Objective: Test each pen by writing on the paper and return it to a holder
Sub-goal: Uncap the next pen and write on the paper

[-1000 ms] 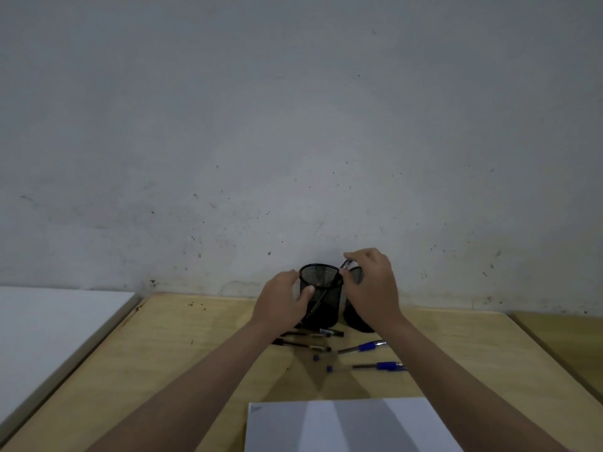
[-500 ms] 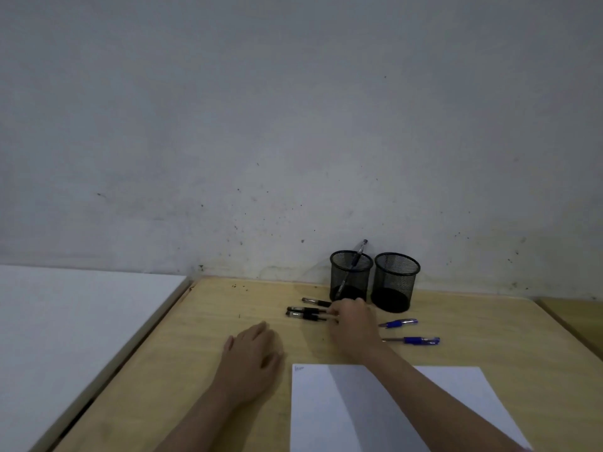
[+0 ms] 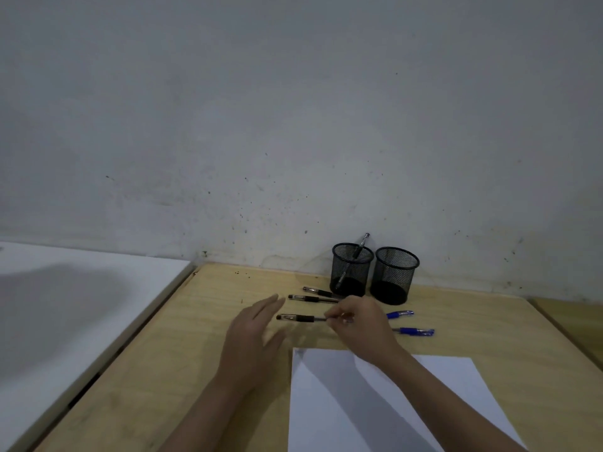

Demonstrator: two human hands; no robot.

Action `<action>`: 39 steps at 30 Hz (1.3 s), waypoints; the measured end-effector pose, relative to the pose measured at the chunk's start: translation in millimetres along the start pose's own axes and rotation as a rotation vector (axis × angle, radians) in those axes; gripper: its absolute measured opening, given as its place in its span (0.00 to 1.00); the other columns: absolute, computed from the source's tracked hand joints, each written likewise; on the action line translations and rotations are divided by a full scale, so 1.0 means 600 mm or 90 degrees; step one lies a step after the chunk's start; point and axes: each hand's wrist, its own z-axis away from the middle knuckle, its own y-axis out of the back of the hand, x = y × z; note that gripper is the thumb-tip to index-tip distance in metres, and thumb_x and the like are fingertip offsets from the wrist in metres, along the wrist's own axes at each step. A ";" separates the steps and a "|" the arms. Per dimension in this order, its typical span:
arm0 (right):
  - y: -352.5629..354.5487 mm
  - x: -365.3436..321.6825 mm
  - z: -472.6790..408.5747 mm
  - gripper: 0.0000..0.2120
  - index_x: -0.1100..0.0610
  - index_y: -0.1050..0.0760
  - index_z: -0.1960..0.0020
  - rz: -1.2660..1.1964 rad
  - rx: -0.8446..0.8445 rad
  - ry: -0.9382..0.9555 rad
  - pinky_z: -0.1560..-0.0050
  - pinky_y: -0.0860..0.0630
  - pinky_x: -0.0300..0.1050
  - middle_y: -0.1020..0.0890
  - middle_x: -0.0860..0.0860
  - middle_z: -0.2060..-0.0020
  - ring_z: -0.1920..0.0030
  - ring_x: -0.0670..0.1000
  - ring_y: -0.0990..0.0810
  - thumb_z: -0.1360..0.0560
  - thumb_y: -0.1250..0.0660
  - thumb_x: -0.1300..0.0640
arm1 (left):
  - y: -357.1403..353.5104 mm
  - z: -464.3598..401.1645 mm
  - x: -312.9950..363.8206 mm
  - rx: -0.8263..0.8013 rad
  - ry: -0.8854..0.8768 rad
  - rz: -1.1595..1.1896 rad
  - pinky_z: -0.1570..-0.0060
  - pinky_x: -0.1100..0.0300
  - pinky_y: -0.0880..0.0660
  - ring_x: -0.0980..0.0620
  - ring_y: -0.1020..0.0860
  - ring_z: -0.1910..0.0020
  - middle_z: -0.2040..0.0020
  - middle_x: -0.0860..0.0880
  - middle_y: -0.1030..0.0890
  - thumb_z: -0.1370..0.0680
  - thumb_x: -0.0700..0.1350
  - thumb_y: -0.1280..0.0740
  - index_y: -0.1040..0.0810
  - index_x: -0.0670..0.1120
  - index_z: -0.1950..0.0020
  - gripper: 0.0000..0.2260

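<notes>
A white board (image 3: pixel 65 305) is seen at far left beside the wooden table (image 3: pixel 182 370). The left hand (image 3: pixel 251 347) is held flat, fingers straight, nothing gripped. A black pen (image 3: pixel 300 318) is pinched at one end by the right hand (image 3: pixel 362 327), just off the table. Two black pens (image 3: pixel 310 299) lie behind it. The left mesh holder (image 3: pixel 350 270) contains one pen; the right holder (image 3: pixel 393 275) is beside it. White paper (image 3: pixel 456 386) lies nearest; two blue pens (image 3: pixel 414 331) lie at right.

paper (image 3: pixel 385 402) cut off at bottom edge, held pen's (image 3: pixel 301 318) right end hidden by right hand (image 3: pixel 362 324)
</notes>
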 end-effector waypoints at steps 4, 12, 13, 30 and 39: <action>0.047 -0.031 0.056 0.07 0.51 0.18 0.60 -0.193 -0.007 -0.083 0.60 0.25 0.32 0.16 0.46 0.65 0.61 0.42 0.19 0.33 0.25 0.62 | 0.002 0.014 0.047 0.007 0.012 0.095 0.53 0.61 0.24 0.62 0.23 0.54 0.54 0.56 0.17 0.30 0.40 0.28 0.18 0.51 0.51 0.10; 0.055 -0.074 0.101 0.10 0.54 0.18 0.56 -0.542 0.083 -0.134 0.60 0.22 0.37 0.15 0.49 0.66 0.61 0.46 0.17 0.32 0.27 0.68 | 0.019 0.013 0.124 -0.018 -0.051 0.239 0.59 0.72 0.29 0.59 0.22 0.60 0.61 0.52 0.18 0.29 0.39 0.32 0.18 0.45 0.55 0.05; 0.053 -0.081 0.105 0.09 0.53 0.18 0.59 -0.528 0.090 -0.117 0.61 0.21 0.37 0.15 0.48 0.67 0.61 0.45 0.17 0.31 0.28 0.67 | 0.023 0.011 0.128 -0.021 -0.072 0.231 0.58 0.72 0.29 0.60 0.22 0.60 0.61 0.52 0.18 0.29 0.38 0.32 0.18 0.45 0.55 0.05; 0.113 -0.080 0.123 0.06 0.55 0.22 0.63 -0.536 0.367 -0.118 0.65 0.22 0.41 0.19 0.48 0.74 0.72 0.44 0.22 0.27 0.30 0.57 | 0.077 -0.040 0.024 -0.051 0.052 0.023 0.56 0.59 0.26 0.51 0.21 0.60 0.59 0.46 0.17 0.28 0.37 0.30 0.17 0.41 0.55 0.04; 0.054 -0.053 0.145 0.07 0.58 0.21 0.62 -0.500 0.264 -0.206 0.57 0.20 0.51 0.18 0.52 0.71 0.70 0.45 0.20 0.27 0.29 0.55 | -0.010 -0.030 -0.011 -0.249 0.109 -0.104 0.52 0.54 0.26 0.49 0.25 0.48 0.49 0.49 0.23 0.25 0.45 0.34 0.18 0.50 0.48 0.08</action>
